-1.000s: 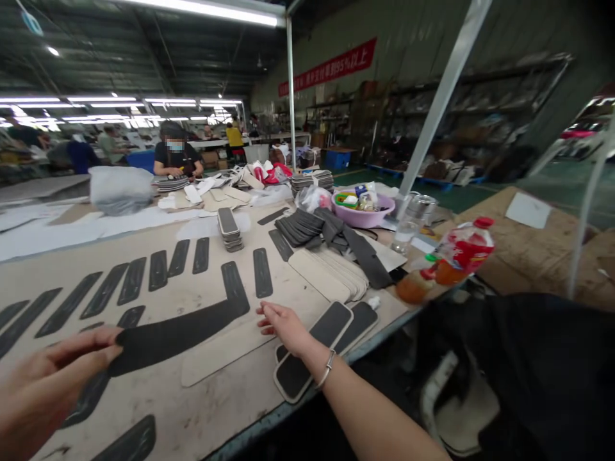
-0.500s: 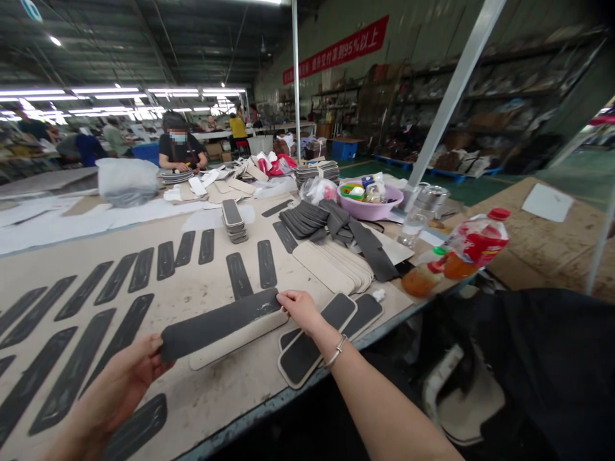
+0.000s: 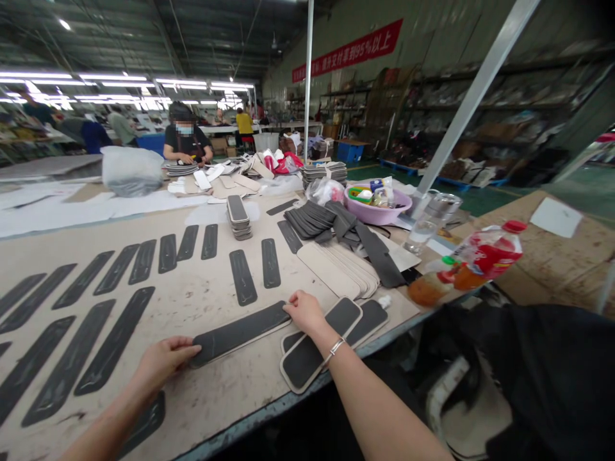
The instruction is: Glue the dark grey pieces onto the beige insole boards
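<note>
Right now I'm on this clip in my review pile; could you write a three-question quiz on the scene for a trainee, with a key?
1. True or false: the left hand and the right hand are at opposite ends of the same dark strip.

2. Multiple choice: what colour is the basin on the table?
A) black
B) light purple
C) yellow

3. Fill in the blank: the person wears a bracelet on the ____ wrist.

Key: 1. True. 2. B. 3. Right.
</note>
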{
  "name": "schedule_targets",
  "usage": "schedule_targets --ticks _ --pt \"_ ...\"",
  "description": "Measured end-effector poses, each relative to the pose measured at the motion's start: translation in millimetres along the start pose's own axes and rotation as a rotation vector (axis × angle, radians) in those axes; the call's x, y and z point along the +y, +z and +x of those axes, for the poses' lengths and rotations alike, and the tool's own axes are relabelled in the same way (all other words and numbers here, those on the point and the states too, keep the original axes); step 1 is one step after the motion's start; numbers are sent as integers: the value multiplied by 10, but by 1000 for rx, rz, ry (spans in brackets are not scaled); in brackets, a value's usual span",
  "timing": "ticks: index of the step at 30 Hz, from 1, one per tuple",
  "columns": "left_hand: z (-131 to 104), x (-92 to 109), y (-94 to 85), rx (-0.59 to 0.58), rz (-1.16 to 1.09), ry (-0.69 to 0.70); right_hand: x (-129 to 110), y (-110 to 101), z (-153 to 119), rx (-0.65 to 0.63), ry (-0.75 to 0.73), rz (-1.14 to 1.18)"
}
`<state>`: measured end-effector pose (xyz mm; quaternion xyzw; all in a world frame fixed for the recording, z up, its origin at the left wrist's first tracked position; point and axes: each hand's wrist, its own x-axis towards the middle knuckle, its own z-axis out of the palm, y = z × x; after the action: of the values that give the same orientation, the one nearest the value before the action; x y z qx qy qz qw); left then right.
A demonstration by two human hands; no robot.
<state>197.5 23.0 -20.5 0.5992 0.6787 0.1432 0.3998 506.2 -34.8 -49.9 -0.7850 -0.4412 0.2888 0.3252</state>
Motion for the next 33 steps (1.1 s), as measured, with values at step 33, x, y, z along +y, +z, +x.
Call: schedule_targets --ticks 33 --pt "-34 144 44 22 323 100 32 -19 -40 -22 -65 -138"
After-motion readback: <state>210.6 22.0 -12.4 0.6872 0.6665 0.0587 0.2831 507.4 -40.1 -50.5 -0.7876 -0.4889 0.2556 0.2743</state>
